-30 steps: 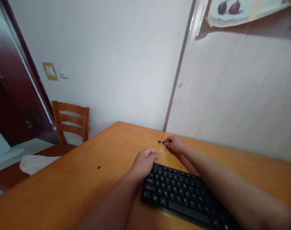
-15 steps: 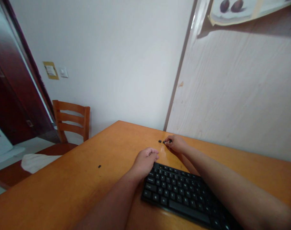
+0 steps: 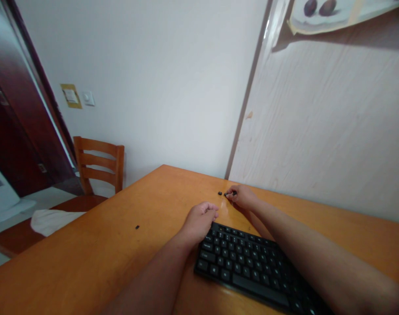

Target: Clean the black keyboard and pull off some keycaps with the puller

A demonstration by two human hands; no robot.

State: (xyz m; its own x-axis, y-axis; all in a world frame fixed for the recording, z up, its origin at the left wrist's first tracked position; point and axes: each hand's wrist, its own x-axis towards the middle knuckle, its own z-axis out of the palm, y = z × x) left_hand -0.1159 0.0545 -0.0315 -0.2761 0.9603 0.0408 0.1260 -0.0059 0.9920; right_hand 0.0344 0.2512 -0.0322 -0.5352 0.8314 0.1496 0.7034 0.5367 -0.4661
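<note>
A black keyboard (image 3: 241, 258) lies at an angle on the wooden table, partly covered by my right forearm. My left hand (image 3: 199, 221) rests at its upper left corner, fingers loosely bent and a little apart, apparently holding nothing. Farther back, my right hand (image 3: 238, 196) is closed in a pinch on a small black piece (image 3: 226, 195) that looks like a keycap, low over the table. Just left of those fingertips lies another small black keycap (image 3: 220, 193). In the keyboard's top row, the leftmost key position (image 3: 221, 228) looks different from its neighbours, like an uncovered key socket.
A small flat black piece (image 3: 137, 227) lies on the wooden table (image 3: 160, 197) to the left. Beyond the table's left edge stands a wooden chair (image 3: 99, 164) with a white cloth (image 3: 54, 222) on its seat. The wall (image 3: 173, 109) borders the table's far edge.
The view has shifted very slightly. Both hands, the keyboard and the small black pieces keep nearly the same places.
</note>
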